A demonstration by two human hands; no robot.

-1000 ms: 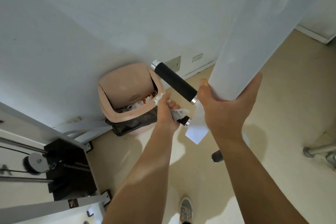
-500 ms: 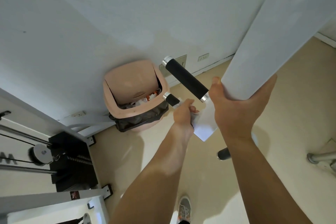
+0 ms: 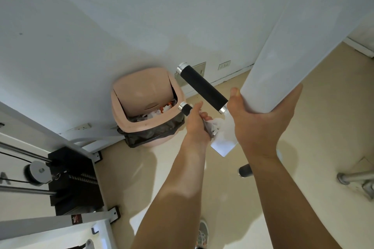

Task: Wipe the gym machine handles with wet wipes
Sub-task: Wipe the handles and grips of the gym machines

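Two black foam handles with silver end caps stick out from a wide white machine arm [image 3: 299,32]. The upper handle [image 3: 203,88] is bare. My left hand [image 3: 197,123] is wrapped around the lower handle [image 3: 184,108] with a crumpled white wet wipe [image 3: 214,125] pressed on it; only the handle's left tip shows. My right hand [image 3: 261,119] grips the lower end of the white arm from below.
A pink swing-lid trash bin [image 3: 141,127] with a black liner, full of used wipes, stands against the wall just left of the handles. A weight stack and white frame [image 3: 74,182] fill the lower left. A metal leg [image 3: 354,178] is at right, my shoe [image 3: 203,234] below.
My left hand with the wipe slid along the lower handle toward the arm and back out toward the middle. My right hand has kept its hold on the white arm.
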